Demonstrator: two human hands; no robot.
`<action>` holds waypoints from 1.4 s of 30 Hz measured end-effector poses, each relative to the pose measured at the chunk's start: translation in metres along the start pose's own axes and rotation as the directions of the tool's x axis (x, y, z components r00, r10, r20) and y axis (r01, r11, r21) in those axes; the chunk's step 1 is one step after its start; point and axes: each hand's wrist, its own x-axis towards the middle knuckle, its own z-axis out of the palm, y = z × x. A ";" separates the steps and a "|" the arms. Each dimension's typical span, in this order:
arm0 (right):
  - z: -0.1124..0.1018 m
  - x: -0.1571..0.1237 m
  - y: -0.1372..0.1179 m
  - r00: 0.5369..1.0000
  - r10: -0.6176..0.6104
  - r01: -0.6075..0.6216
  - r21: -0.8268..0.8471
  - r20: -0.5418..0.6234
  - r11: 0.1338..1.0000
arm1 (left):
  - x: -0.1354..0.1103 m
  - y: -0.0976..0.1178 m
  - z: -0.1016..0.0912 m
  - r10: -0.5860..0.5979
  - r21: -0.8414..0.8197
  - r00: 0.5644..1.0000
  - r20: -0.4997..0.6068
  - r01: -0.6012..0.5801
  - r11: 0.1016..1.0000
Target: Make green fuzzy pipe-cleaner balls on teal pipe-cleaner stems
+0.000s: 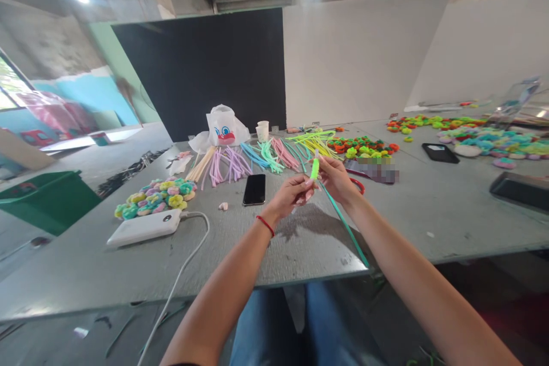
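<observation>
Above the table's middle, my two hands meet at a bright yellow-green coiled pipe cleaner (315, 169) with a pale tip at its top. My left hand (294, 193), with a red cord on the wrist, is closed around its lower end. Closed fingers of my right hand (337, 177) pinch it from the right side. A long green pipe cleaner (347, 230) slants from between the hands to the table's front edge; which fingers touch it is hidden. Beyond the hands lie bundles of purple pipe cleaners (227, 164), pink ones (286, 153) and yellow ones (315, 143).
A black phone (254, 189) lies left of my hands, near a white power bank (144, 229) with a cable. Piles of pastel fuzzy pieces (156, 198) and orange-green ones (364, 147) flank the bundles. A red handle (357, 185) shows beside my right wrist. A green bin (47, 200) stands left.
</observation>
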 end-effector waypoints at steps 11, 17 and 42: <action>0.016 -0.008 -0.007 1.000 -0.006 0.005 -0.089 -0.017 0.996 | -0.005 0.002 0.011 -0.147 -0.301 0.982 0.121 0.177 0.937; 0.011 -0.004 -0.004 0.999 0.026 -0.034 -0.196 -0.041 0.980 | -0.004 0.006 -0.007 -0.179 -0.128 0.981 0.079 0.188 0.974; -0.056 0.008 -0.007 0.868 0.095 -0.491 -0.871 -0.488 0.009 | 0.006 -0.001 -0.034 -0.056 -0.032 0.824 -0.564 0.046 0.998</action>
